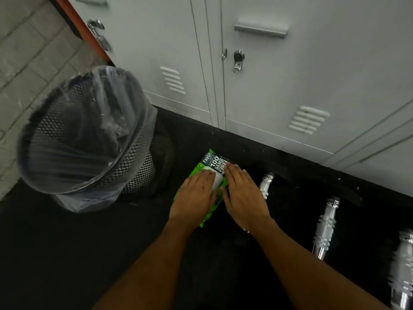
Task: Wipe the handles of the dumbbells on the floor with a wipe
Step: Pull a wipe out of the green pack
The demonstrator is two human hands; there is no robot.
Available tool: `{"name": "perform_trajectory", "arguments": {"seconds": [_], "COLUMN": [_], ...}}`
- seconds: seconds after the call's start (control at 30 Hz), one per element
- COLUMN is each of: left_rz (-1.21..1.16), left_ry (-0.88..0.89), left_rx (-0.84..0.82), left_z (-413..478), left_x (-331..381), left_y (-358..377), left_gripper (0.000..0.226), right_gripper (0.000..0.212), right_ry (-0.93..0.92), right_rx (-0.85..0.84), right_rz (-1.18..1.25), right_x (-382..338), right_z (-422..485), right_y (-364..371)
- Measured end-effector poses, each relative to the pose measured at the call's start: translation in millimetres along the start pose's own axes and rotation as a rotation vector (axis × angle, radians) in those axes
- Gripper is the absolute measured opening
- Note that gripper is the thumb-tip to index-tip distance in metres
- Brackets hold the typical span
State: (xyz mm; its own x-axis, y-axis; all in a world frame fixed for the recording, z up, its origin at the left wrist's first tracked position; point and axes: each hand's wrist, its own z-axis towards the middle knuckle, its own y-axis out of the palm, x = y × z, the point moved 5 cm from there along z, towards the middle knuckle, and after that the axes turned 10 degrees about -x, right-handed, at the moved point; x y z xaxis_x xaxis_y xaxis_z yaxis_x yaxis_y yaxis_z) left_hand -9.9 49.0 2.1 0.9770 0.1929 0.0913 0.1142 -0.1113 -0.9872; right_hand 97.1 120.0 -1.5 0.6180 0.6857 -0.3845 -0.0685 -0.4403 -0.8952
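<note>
1. A wipe could tear or come out in a clump if it is tugged while the wipes pack (pixel 211 159) is not held down. The pack looks soft and light and may lift with the pull.
2. Pushed sideways, the pack could slide over the dark floor (pixel 67 253) against the mesh bin (pixel 85 130) near its left.
3. The left hand (pixel 196 198) lies flat on the pack, fingers straight and together, over a white patch (pixel 217 183). Whether that is the flap or a wipe is too blurred to tell.
4. The right hand (pixel 244 198) is also flat, with its fingertips on the pack's printed top. Neither hand visibly pinches anything.
5. The dumbbell handles (pixel 325 227) lie on the floor to the right of the right hand. The nearest handle (pixel 266 183) is just beside it, the others are further off, and none is touched.
</note>
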Motion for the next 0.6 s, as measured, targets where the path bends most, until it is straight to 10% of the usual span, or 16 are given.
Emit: {"name": "perform_trajectory", "arguments": {"seconds": [0.6], "left_rz": [-0.179], "left_ry": [-0.174], "left_rx": [-0.057], "left_z": [15], "left_x": [-46], "left_y": [-29], "left_gripper": [0.055], "right_gripper": [0.046], "right_ry": [0.002], "right_rx": [0.054], "right_rz": [-0.095], "right_x": [-16], "right_z": [9], "right_y": [0]}}
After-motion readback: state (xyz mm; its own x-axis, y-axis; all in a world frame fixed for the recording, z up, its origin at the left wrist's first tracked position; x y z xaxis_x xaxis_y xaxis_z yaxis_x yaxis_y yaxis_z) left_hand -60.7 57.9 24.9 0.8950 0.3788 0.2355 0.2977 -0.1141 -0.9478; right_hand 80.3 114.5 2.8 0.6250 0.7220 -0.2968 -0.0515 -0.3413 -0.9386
